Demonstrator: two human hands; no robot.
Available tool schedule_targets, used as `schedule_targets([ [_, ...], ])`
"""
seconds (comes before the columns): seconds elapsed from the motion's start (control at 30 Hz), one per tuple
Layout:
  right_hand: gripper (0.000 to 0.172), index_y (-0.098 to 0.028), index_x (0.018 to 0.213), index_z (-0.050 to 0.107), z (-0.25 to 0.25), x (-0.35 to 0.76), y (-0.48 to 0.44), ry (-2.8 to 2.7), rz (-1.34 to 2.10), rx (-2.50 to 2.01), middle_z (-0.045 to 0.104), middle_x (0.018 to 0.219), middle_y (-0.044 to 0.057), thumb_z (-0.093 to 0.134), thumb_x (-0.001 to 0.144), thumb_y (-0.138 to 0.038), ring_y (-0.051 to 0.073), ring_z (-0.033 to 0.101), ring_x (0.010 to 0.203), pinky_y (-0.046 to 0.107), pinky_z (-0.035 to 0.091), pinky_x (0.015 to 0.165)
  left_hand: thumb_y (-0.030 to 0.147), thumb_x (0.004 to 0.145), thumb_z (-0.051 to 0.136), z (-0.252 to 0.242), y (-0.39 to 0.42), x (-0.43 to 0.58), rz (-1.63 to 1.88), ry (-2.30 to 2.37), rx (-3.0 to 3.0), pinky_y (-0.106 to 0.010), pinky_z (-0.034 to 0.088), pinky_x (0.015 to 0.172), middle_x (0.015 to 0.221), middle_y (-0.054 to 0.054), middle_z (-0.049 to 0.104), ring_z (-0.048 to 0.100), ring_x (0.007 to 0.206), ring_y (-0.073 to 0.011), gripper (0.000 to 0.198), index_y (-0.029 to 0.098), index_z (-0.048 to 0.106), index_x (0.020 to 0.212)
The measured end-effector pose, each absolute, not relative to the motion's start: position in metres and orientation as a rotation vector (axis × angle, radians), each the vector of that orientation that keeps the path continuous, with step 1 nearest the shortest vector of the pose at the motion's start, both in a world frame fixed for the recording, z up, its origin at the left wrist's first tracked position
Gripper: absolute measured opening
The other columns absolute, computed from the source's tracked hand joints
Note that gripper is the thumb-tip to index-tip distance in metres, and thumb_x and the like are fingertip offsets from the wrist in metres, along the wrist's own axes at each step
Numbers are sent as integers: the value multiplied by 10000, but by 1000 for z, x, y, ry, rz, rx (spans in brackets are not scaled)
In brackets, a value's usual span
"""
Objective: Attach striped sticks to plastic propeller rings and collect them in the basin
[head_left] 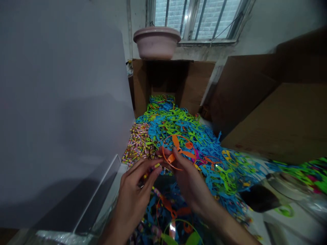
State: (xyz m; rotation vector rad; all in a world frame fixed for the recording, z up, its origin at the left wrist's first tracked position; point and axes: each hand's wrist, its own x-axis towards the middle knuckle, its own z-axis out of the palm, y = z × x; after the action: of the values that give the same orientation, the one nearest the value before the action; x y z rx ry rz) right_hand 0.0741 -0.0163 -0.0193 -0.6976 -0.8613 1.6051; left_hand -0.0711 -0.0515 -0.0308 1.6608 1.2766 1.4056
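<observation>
My right hand (187, 175) pinches an orange ringed propeller (189, 154) between thumb and fingers, its thin hoop facing me. Close beside it, my left hand (139, 182) is closed around small striped pieces in yellow and pink (156, 166); how many it holds cannot be made out. The fingertips of both hands nearly meet. Below them, a dark container (163, 180) holds more pieces, among them an orange propeller (173, 213) and a green propeller (193, 238). Past my hands, a heap of blue and green propellers (178, 119) spills forward.
A pile of small striped pieces (139, 141) lies left of the heap. An open cardboard box (201, 76) lies on its side behind, with a pink basin (157, 42) on top. A pale panel (63, 102) borders the left, another carton (281, 126) the right.
</observation>
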Motion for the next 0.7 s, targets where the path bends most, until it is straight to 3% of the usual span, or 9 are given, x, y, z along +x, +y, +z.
schedule_targets([
  [0.07, 273, -239, 924, 795, -18, 67, -21, -828, 1656, -681, 763, 1080, 42, 727, 817, -481, 267, 621, 1156, 421, 424, 1051, 365, 943, 591, -30, -54, -68, 1450, 1283, 1606, -297, 535, 883, 1015, -39, 712, 662, 996, -189, 192, 215, 674, 1031],
  [0.2, 252, -238, 876, 792, -15, 55, -31, -769, 1739, -649, 773, 1004, 50, 765, 779, -469, 268, 660, 1077, 405, 487, 967, 381, 924, 626, -31, -59, -64, 1498, 1269, 1412, -209, 529, 698, 788, 30, 668, 655, 763, -131, 175, 225, 593, 996],
  [0.33, 251, -229, 819, 790, -11, 47, -39, -753, 1725, -662, 774, 967, 44, 820, 712, -454, 257, 682, 1000, 369, 523, 899, 393, 903, 648, -30, -67, -66, 1522, 1214, 1398, -200, 519, 663, 808, 11, 673, 642, 737, -130, 193, 203, 621, 881],
  [0.5, 334, -234, 897, 795, -2, 40, -46, -677, 1695, -706, 768, 1030, 51, 843, 667, -472, 267, 667, 1040, 362, 535, 876, 403, 947, 579, -26, -81, -73, 1584, 1221, 1380, -213, 487, 611, 701, 30, 597, 542, 586, -110, 189, 222, 622, 984],
  [0.7, 345, -237, 886, 798, 1, 33, -58, -707, 1697, -691, 771, 1024, 45, 851, 650, -483, 277, 669, 1048, 390, 521, 927, 391, 974, 546, -24, -89, -78, 1566, 1150, 1418, -233, 509, 717, 905, -8, 657, 613, 795, -139, 176, 233, 543, 1050],
])
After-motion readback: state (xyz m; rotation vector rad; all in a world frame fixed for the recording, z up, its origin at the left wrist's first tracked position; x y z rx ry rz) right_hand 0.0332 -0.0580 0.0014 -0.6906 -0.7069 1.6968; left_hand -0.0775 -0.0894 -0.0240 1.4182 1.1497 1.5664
